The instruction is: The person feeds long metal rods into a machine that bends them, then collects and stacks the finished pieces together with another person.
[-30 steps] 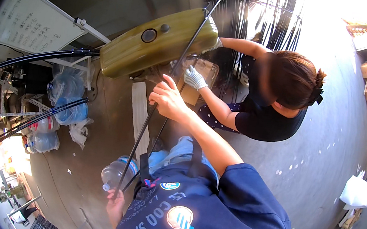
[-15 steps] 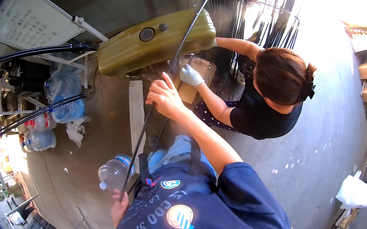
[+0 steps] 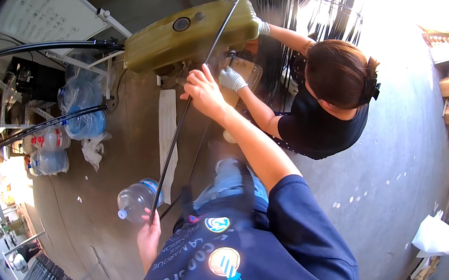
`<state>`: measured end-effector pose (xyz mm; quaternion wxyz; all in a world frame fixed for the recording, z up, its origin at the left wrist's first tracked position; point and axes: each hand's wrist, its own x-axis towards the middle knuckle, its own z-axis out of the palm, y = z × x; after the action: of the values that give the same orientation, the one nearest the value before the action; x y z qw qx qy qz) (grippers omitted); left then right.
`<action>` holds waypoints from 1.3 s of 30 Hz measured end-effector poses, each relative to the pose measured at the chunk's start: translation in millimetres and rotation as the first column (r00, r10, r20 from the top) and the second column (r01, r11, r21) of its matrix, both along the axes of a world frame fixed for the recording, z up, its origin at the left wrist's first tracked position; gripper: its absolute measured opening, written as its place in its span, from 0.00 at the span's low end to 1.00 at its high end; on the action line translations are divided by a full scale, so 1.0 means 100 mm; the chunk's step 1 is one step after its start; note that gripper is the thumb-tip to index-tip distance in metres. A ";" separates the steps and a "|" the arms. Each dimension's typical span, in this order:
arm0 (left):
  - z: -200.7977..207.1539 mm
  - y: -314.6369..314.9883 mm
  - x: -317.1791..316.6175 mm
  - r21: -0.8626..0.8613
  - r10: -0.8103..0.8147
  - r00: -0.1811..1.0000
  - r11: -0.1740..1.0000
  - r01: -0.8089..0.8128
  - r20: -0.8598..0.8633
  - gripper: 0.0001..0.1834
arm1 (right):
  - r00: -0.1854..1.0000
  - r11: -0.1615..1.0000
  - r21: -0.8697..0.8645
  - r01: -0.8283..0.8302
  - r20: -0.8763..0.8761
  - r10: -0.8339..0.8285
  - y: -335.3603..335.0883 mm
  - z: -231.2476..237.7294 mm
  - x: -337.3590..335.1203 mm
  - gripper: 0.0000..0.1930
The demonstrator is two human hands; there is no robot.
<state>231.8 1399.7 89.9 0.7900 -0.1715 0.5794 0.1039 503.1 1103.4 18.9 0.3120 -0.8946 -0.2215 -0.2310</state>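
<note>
Both your left hand [image 3: 149, 236] and right hand [image 3: 205, 93] pinch the slender black rod [image 3: 176, 134], slanting from top centre to lower centre of the frame; align your grips to avoid bending it.

Long black rod [image 3: 176, 134] held aslant across olive-green housing [image 3: 169, 42]

Rod: thin, black, plain, one piece. Looks slightly bowed; could be lens bend, cannot tell. Held up at two spots, one just below the housing, one well below it at the rod's lower part. Pose tilted: upper part crosses in front of the housing near its right end and runs out of view above it; lower part slants down and leftward below it. Contact with housing: cannot tell. Lower tip hidden.
</note>
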 end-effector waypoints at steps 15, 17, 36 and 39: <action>-0.22 0.08 -0.15 -0.011 -0.025 0.993 1.000 0.026 0.114 0.17 | 1.000 1.000 -0.010 0.017 0.001 -0.017 -0.07 -0.06 -0.08 0.10; -0.24 0.08 -0.16 0.019 -0.034 0.994 0.999 0.032 0.102 0.17 | 0.999 0.999 -0.002 0.032 0.008 -0.032 -0.06 -0.06 -0.09 0.10; -0.20 0.04 -0.19 0.088 -0.053 0.985 0.995 0.039 0.165 0.20 | 0.999 0.999 0.039 0.009 -0.047 -0.007 -0.05 -0.01 -0.11 0.08; -0.21 0.03 -0.20 0.093 -0.048 0.981 0.995 0.031 0.185 0.21 | 0.999 0.999 0.046 0.013 -0.043 -0.011 -0.05 -0.02 -0.10 0.08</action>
<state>211.4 1403.2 68.7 0.8498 -0.1335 0.5006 0.0974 493.6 1097.9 17.2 0.3361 -0.8931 -0.2040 -0.2185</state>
